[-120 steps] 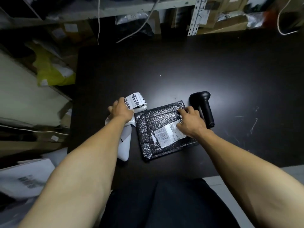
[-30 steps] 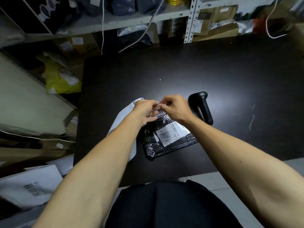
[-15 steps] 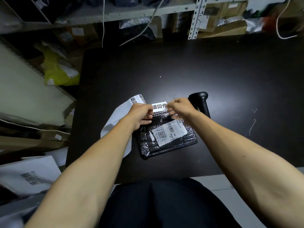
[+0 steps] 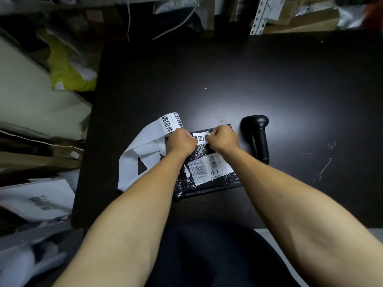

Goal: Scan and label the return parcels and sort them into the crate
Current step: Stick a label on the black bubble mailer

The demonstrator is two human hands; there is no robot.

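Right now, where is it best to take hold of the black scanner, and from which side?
Probably the handle, from the right. The scanner lies flat on the table, head far and handle near; its right side is free, while the right hand and parcel crowd the left.

One head-worn wide-angle view looks steeply down and forward, close over a dark table (image 4: 228,79).

L hand (image 4: 180,140) + R hand (image 4: 224,139) pinch label (image 4: 200,138) | over black parcel (image 4: 209,179) | scanner (image 4: 258,137) just right
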